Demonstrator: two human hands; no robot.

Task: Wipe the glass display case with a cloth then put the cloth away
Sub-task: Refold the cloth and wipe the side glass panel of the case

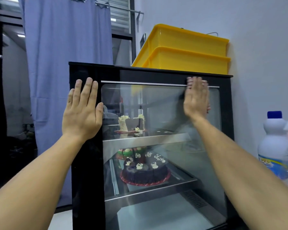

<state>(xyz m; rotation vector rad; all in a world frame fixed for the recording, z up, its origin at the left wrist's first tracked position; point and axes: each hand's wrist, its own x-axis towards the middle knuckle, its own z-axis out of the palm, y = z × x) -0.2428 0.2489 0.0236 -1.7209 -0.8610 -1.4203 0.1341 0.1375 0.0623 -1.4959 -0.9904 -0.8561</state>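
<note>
The glass display case (156, 146) is standing upright in front of the person, its glazed front facing them and filling the middle of the view, with its long axis running up and down. The left hand (82, 110) is lying flat against the black frame at the upper left corner of the case, fingers straight and together, gripping nothing; it looks to be steadying the cabinet. The right hand (196, 97) is pressing flat near the upper right corner of the glass, fingers pointing up across the silver strip at the top edge. It is blurred, so it is probably sweeping. A sliver of pinkish material (208, 109) is peeking out beside the palm; this may be the cloth trapped under the hand, but I cannot tell for sure.

The right hand is the working one, and nearly all the unwiped pane is lying below it and to its left, so the coming strokes probably need to run down and across towards the left frame. Inside, a dark chocolate cake (145, 171) is sitting on the lower shelf. Two stacked yellow crates (186, 52) are resting on the case's top at the right rear.
</note>
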